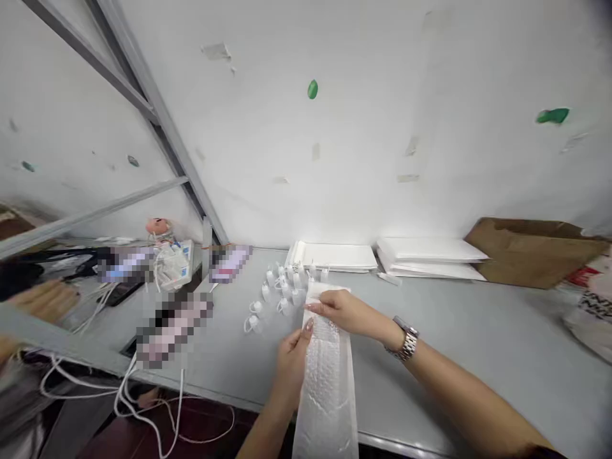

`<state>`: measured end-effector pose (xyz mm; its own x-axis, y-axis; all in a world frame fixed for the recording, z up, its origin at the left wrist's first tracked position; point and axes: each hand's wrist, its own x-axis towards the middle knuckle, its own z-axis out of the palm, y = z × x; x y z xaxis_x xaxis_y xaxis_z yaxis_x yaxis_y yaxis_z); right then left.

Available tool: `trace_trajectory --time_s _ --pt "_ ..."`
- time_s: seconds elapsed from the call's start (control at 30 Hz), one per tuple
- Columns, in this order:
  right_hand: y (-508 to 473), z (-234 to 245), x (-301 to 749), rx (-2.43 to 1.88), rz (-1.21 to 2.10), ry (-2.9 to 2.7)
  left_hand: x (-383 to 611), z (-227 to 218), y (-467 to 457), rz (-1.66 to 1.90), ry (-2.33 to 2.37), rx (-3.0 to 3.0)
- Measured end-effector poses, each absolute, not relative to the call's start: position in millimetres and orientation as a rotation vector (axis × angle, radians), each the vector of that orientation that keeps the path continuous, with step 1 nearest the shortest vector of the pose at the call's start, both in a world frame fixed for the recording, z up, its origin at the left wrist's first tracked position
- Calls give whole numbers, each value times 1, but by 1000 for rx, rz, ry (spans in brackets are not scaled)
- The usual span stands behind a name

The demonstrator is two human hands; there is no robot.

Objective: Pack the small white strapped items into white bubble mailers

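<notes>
Lengthwise, a white bubble mailer (329,382) is laid from 6 to 12 o'clock across the table edge (430,382). Its far mouth is pinched by the right hand (342,309); the left hand (291,360) grips its 9 o'clock edge, nearer.

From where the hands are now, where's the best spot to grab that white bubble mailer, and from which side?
Probably its open top edge, taken from both sides. The bubble mailer lies lengthwise, hanging over the table's near edge, mouth pointing away. The left hand pinches the left edge and the right hand the top.
</notes>
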<state>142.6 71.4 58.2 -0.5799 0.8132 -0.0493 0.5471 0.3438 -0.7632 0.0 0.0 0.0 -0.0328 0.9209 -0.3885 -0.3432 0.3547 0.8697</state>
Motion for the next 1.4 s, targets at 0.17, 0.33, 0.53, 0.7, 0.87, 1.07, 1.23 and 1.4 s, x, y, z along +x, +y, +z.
trace_trajectory --time_s 0.17,0.33,0.53,0.7,0.87,1.07,1.23,1.4 --pt "92 55 145 -1160 983 -2124 -3 -3 3 1135 1165 553" --pt "139 31 150 -1373 637 -1785 -12 3 3 1066 1128 518" --pt "156 9 150 -1340 587 -1879 -15 3 3 1053 1077 550" --pt "121 43 155 -1188 435 -1653 -15 -1 7 1065 1077 549" --pt "84 68 152 -1024 353 -1828 -9 5 10 1058 1088 588" --pt "83 63 150 -1246 791 -2067 -3 8 9 1076 1099 597" --pt "84 59 145 -1365 878 -1920 -2 6 7 1105 1085 584" --pt "79 57 142 -1332 857 -1995 -3 4 6 1157 1081 523"
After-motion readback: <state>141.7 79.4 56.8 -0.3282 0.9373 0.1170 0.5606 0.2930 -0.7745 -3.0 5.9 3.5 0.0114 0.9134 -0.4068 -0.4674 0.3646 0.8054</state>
